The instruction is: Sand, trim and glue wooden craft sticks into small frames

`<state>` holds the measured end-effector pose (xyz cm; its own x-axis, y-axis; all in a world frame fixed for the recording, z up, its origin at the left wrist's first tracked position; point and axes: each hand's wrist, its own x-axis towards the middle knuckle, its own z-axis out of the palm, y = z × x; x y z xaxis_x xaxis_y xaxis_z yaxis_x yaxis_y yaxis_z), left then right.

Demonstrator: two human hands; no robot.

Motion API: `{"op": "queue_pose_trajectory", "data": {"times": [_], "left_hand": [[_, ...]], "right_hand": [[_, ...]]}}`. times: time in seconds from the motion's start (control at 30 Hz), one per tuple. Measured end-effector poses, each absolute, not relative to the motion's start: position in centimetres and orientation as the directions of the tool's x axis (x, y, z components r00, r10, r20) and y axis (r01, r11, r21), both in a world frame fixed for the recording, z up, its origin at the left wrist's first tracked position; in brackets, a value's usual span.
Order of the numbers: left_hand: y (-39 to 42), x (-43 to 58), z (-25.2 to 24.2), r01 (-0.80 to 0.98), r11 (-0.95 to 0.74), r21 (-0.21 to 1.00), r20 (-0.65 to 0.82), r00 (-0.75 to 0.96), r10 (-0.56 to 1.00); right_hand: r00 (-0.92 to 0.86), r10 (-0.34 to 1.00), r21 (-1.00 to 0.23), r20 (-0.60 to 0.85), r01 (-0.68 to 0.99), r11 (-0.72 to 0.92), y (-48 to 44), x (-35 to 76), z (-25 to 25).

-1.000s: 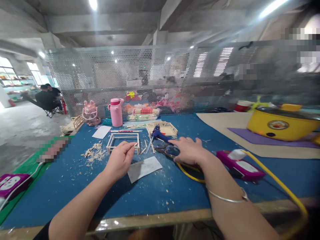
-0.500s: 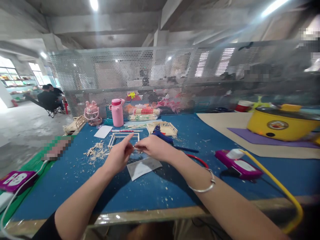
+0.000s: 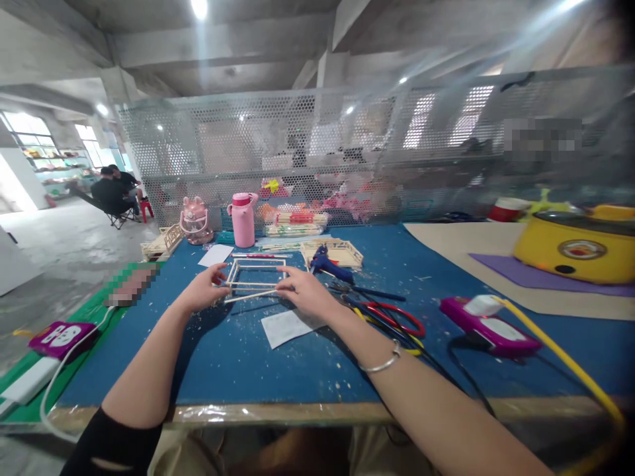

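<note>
A small box-shaped frame of thin wooden sticks stands on the blue tabletop. My left hand is at its left end, thumb and fingers curled about the corner there. Between the thumb and fingers of my right hand is a loose thin wooden stick, slanting in front of the frame's near side. The right fingertips are close to the frame's right end; whether they touch it I cannot tell. A white paper piece lies below the right hand. Beyond that hand lies a blue glue gun.
Red-handled pliers and other tools lie right of my right forearm. A wooden stick tray, pink flask and clear pink bottle stand behind. Purple power strip and yellow pot are at right.
My hands have moved apart, the left one over to the frame's left end. The stick in my right hand now shows plainly. The view has swung slightly left.
</note>
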<state>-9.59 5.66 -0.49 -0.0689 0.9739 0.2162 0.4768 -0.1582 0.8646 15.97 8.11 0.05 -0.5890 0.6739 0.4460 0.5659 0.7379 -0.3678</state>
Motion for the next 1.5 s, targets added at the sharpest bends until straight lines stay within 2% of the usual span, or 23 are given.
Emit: {"op": "queue_pose_trajectory", "data": {"times": [0.3,0.37,0.5,0.7,0.83,0.93,1.03,1.13,1.2,1.27,1.5], "left_hand": [[4.8,-6.6,0.7,0.065,-0.123,0.99,0.125,-0.035,0.992],[4.4,-6.3,1.0,-0.036,-0.091,0.995,0.091,-0.005,0.996],[4.2,-5.9,1.4,-0.191,-0.039,0.981,0.043,0.017,0.999],[4.4,-6.3,1.4,-0.269,0.009,0.963,-0.008,0.005,1.0],[4.5,-6.4,1.2,-0.242,-0.016,0.97,0.018,0.006,1.0],[4.5,-6.3,1.2,-0.205,-0.049,0.978,0.051,0.004,0.999],[4.3,-6.1,1.4,-0.169,-0.065,0.983,0.067,0.007,0.998],[4.2,-6.0,1.7,-0.143,-0.07,0.987,0.072,0.011,0.997],[4.1,-6.0,1.7,-0.134,-0.075,0.988,0.077,0.01,0.997],[4.2,-6.1,1.6,-0.129,-0.077,0.989,0.078,0.002,0.997],[4.3,-6.4,1.5,-0.118,-0.066,0.991,0.065,-0.01,0.998]], "right_hand": [[-0.468,0.635,-0.437,0.615,0.467,0.768,8.8,17.5,1.3],[-0.449,0.608,-0.415,0.655,0.458,0.786,8.8,17.9,1.6],[-0.49,0.564,-0.291,0.665,0.525,0.8,8.6,18.1,1.8],[-0.507,0.481,-0.156,0.716,0.555,0.817,8.9,17.9,1.6],[-0.508,0.467,-0.153,0.724,0.541,0.827,8.8,17.8,1.6],[-0.442,0.524,-0.269,0.728,0.519,0.811,8.6,17.6,1.6],[-0.317,0.655,-0.482,0.685,0.478,0.735,8.7,17.4,1.3],[-0.238,0.797,-0.742,0.555,0.292,0.603,9.2,17.4,1.0],[-0.257,0.848,-0.852,0.464,0.132,0.506,9.6,17.5,0.9],[-0.298,0.861,-0.893,0.413,0.052,0.446,9.8,17.7,0.9],[-0.325,0.87,-0.919,0.372,0.005,0.394,9.8,17.8,0.9]]}}
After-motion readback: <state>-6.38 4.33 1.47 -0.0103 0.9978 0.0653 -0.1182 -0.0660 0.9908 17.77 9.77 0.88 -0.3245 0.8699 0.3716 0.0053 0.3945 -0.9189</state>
